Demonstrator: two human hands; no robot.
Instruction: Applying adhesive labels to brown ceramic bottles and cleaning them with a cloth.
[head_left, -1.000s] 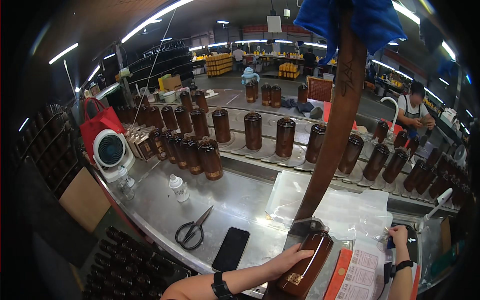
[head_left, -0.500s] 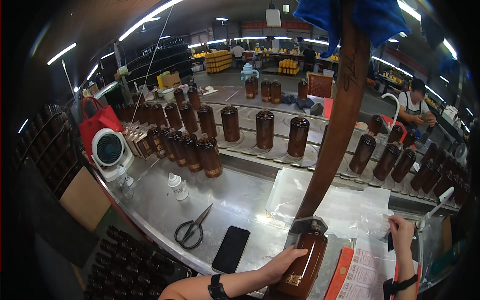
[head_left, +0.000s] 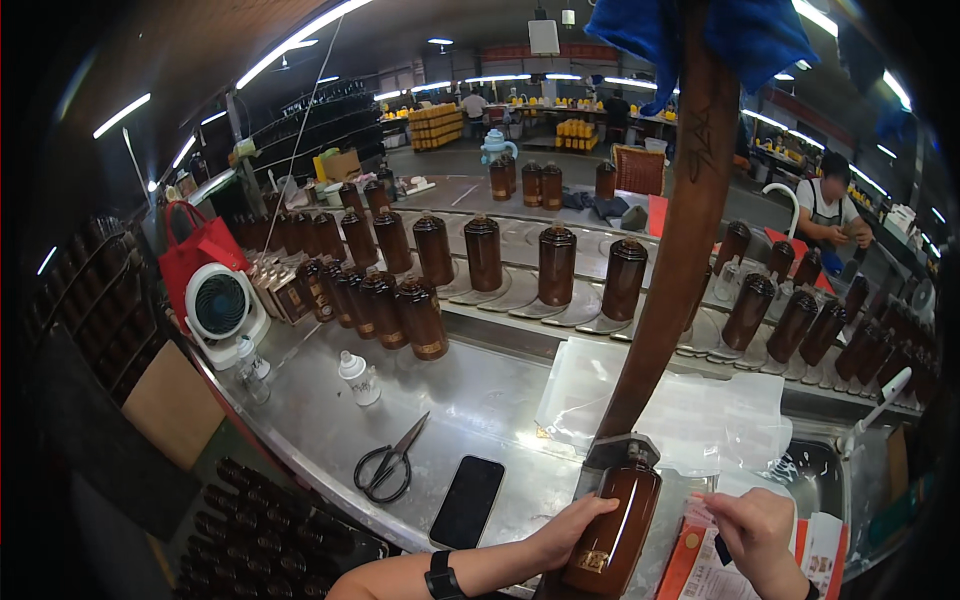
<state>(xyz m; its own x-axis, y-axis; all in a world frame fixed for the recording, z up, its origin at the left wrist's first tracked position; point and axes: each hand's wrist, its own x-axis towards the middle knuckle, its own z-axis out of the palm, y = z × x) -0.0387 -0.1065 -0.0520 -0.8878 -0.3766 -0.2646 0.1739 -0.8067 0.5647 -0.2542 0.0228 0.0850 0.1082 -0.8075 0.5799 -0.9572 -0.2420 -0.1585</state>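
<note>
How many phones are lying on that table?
1: a black phone flat on the metal table, between the scissors and the brown bottle the left hand holds. Others may be hidden.

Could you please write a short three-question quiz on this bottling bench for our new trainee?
1. True or false: the left hand grips the brown bottle.
2. What lies between the scissors and that bottle? A) a black phone B) a white fan C) a red bag
3. What is the right hand touching?

Key: 1 true; 2 A; 3 the sheets of labels.
</note>
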